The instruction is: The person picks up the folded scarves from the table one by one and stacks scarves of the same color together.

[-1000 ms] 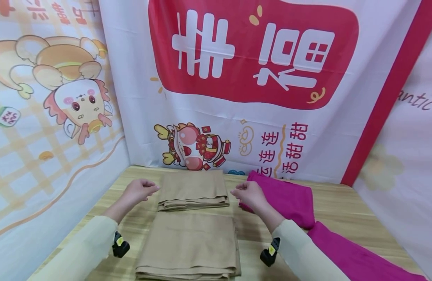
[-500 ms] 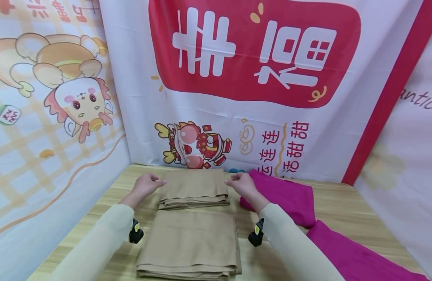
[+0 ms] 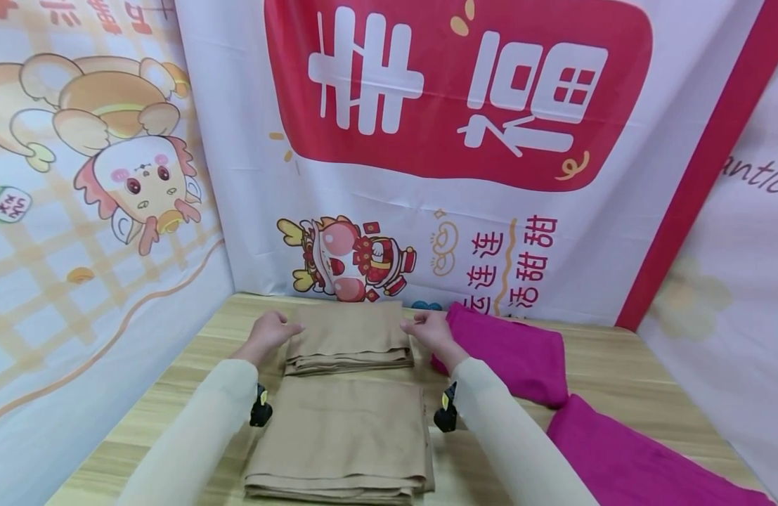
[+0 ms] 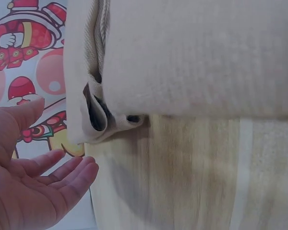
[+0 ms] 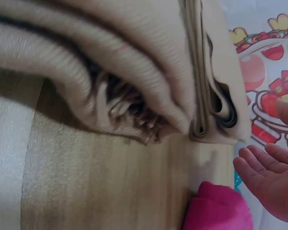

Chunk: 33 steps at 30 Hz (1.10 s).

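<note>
A folded tan cloth (image 3: 351, 329) lies at the back of the table, its layered fold edges towards me. A larger folded tan cloth (image 3: 338, 429) lies just in front of it. My left hand (image 3: 270, 334) is at the back cloth's left side, fingertips close to its edge. Across from it, my right hand (image 3: 431, 334) is at the right side, overlapping the magenta cloth behind. Both wrist views show relaxed fingers and a thumb held apart: the left hand (image 4: 43, 182) beside the cloth's looped fold, the right hand (image 5: 271, 177) beside the opposite folds. Nothing is between the fingers of either hand.
To the right lie a folded magenta cloth (image 3: 509, 355) and, nearer me, a second magenta cloth (image 3: 629, 450). They rest on a light wood-grain table (image 3: 642, 365). Printed fabric hangs behind (image 3: 553, 211) and at both sides.
Both hands have moved inward from either side towards the back tan cloth, slightly away from me. The cloths stay where they were; the head view has tilted a little.
</note>
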Tool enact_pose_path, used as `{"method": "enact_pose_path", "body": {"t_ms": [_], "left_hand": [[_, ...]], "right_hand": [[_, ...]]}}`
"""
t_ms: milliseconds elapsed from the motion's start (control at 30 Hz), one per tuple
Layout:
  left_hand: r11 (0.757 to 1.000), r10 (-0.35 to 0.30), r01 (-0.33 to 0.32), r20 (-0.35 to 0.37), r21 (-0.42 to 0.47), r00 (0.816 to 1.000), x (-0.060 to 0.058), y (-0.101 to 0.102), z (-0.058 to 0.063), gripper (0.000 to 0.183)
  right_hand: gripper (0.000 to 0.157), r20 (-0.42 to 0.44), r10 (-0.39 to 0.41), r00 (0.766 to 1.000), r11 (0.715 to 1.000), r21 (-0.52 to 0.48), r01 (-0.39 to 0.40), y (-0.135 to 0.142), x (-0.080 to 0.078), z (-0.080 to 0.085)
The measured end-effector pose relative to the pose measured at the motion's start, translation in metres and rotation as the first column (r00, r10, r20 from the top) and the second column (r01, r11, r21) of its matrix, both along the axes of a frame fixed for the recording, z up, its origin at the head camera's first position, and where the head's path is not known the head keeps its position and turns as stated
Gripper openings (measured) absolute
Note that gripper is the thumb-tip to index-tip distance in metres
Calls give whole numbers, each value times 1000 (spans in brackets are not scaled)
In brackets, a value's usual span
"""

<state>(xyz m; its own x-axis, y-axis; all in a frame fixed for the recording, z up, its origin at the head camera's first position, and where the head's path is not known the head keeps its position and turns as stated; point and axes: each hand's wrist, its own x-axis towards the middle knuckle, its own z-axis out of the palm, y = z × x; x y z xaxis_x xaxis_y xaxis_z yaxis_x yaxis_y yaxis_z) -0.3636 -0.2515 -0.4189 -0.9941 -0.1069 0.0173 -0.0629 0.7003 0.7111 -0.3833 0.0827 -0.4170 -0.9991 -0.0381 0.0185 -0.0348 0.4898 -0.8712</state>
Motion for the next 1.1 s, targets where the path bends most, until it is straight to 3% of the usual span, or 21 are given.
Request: {"method": "enact_pose_path", "body": {"t_ms": [200, 333, 533, 633, 767, 967, 1100], "left_hand": [[999, -9, 7, 34, 40, 999, -5, 1, -3, 45], [999, -25, 24, 54, 28, 998, -1, 4, 0, 34], [999, -40, 39, 65, 14, 997, -2, 4, -2, 41], [999, -47, 45, 65, 31, 997, -4, 5, -4, 45], [998, -53, 50, 70, 36, 996, -5, 6, -5, 45], [999, -34, 33, 93, 16, 995, -3, 6, -5, 34], [998, -17, 9, 135, 58, 991, -4, 6, -9, 43]], "right_hand": [[50, 65, 1, 998, 998, 58, -5, 1, -5, -8], [55, 95, -9, 995, 995, 96, -1, 0, -7, -7], [58, 131, -6, 991, 992, 129, -11, -3, -6, -7], [57, 137, -4, 991, 992, 123, -13, -4, -6, -8], [34, 143, 9, 990, 997, 78, -21, -5, -8, -13], [37, 189, -5, 982, 1000, -8, 6, -7, -11, -19], [35, 214, -23, 977, 998, -45, 34, -6, -12, -22]]}}
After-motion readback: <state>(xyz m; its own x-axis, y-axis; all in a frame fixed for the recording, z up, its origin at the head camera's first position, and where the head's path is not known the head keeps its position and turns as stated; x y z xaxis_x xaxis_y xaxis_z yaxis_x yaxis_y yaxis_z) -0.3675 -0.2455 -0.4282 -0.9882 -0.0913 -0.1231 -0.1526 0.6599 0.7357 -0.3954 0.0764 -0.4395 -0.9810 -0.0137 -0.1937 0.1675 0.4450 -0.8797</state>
